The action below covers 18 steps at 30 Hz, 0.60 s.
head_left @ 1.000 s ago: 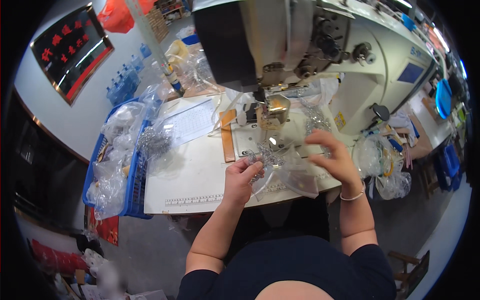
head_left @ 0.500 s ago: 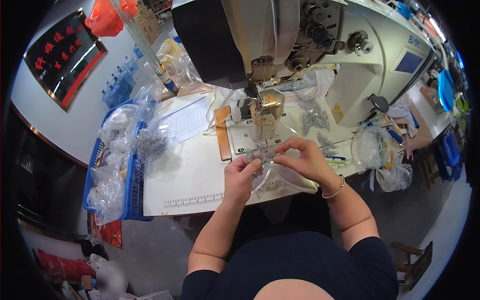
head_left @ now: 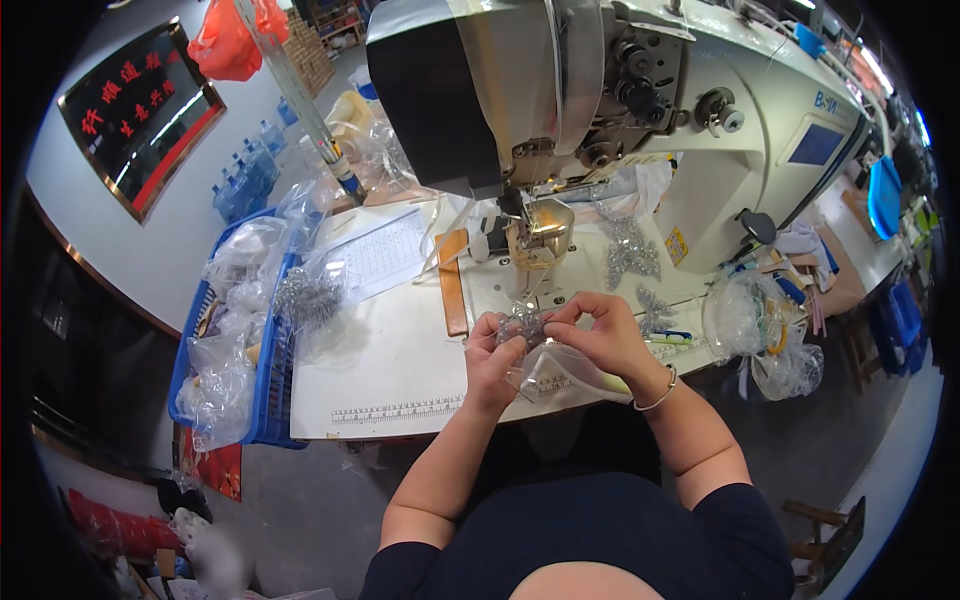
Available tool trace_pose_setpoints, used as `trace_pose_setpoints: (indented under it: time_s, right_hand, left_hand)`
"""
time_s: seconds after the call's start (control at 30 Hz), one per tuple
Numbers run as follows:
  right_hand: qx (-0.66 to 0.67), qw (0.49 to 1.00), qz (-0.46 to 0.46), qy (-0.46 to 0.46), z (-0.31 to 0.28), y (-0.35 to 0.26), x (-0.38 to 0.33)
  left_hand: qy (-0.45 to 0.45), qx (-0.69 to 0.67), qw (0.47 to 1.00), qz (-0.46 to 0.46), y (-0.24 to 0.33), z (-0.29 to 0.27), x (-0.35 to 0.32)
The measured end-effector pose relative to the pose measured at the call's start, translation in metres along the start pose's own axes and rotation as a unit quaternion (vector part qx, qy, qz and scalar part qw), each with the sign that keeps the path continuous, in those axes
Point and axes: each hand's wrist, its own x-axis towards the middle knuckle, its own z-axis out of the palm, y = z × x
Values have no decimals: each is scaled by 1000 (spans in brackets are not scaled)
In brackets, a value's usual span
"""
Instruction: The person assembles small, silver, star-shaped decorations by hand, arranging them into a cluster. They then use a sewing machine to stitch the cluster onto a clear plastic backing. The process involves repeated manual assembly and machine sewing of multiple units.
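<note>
Just in front of the sewing machine's needle area, my left hand (head_left: 490,367) pinches a silver glittery appliqué (head_left: 524,322) between thumb and fingers. My right hand (head_left: 606,332) grips the same piece from its right edge, thumb against forefinger. A sheer whitish strip (head_left: 575,368) hangs below both hands over the table's front edge. The needle and presser part of the sewing machine (head_left: 540,240) stands right behind the appliqué, which is apart from it. More silver appliqués (head_left: 631,252) lie on the machine bed to the right, a smaller one (head_left: 653,308) nearer my right hand.
A blue basket (head_left: 268,400) of plastic-wrapped goods stands left of the table. On the tabletop are a printed sheet (head_left: 378,250), a wooden strip (head_left: 453,290), a bagged bundle of silver pieces (head_left: 308,298) and a ruler tape (head_left: 390,413). A clear plastic bag (head_left: 738,315) sits at the right.
Both hands have drawn slightly closer together on the appliqué, bunching or turning it. The whole view has shifted a little.
</note>
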Motion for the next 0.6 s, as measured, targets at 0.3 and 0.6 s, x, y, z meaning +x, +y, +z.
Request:
trace_pose_setpoints:
  time_s: [0.3,0.6]
  right_hand:
    - [22,1000,-8,-21,-6,-8,12]
    - [7,1000,12,-5,-9,-6,16]
  left_hand:
    - [20,12,1000,17,11,18,11]
    - [84,50,995,-9,8,13,15]
